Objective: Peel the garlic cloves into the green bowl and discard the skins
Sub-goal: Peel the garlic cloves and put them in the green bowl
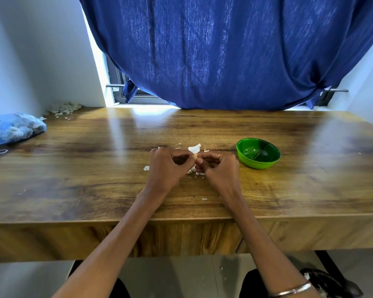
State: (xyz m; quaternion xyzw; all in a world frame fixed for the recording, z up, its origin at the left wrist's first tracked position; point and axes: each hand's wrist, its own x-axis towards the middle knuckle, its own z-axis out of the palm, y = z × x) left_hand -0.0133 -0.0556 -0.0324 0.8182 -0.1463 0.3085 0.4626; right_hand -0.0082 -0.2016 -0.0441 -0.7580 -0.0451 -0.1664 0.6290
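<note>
On the wooden table (95, 168), the left hand (165, 166) and the right hand (219, 168) meet fingertip to fingertip, both pinching a small pale yellowish garlic clove (195, 156) between them. White papery skins (194, 149) lie scattered around the hands. Just right sits the glossy green bowl (258, 153).

Both forearms reach forward over the table (73, 168) edge, converging toward its middle. The left hand (166, 166) and right hand (219, 167) meet knuckles up, fingers curled inward, fingertips facing each other. Between them they pinch a small clove (195, 156), thumbs and forefingers closed on it. Wrists are bent slightly down, just above the table. The right forearm carries a thin bangle (293, 289) near the elbow end.
</note>
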